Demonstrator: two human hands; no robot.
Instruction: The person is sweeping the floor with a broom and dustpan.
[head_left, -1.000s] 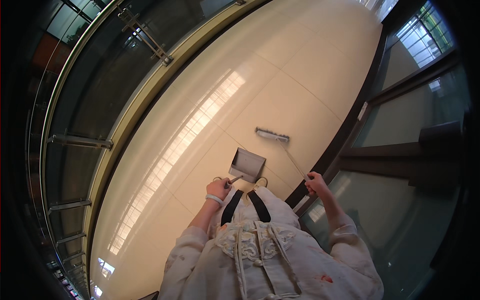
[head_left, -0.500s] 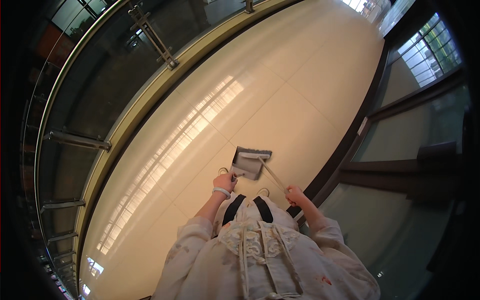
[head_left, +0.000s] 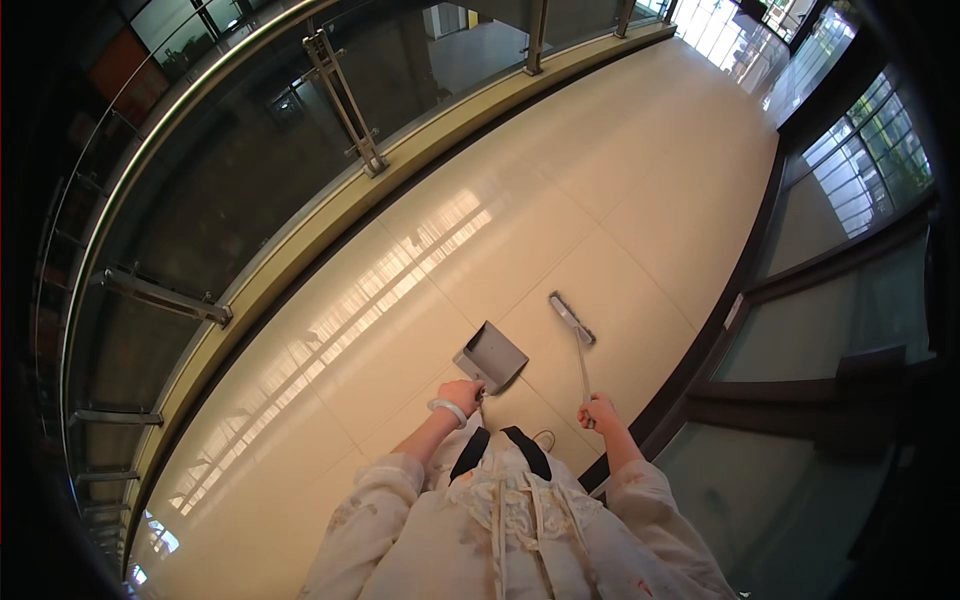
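My left hand, with a pale bracelet at the wrist, is closed around the upper end of a grey dustpan's handle. The dustpan lies ahead of that hand, its dark open side facing away to the upper left. In my right hand is the thin pale stick of a broom. The broom's head, light grey with dark bristles, is farther ahead and to the right of the dustpan, apart from it. Whether the pan touches the floor I cannot tell.
Glossy cream floor tiles run ahead along the corridor. A glass railing with metal posts and a low kerb borders the left. Dark-framed glass panels stand along the right. Bright windows show at the far end.
The broom head has left the dustpan and swung out to the right and forward. The dustpan has turned and sits slightly lower in view. Both hands keep their holds.
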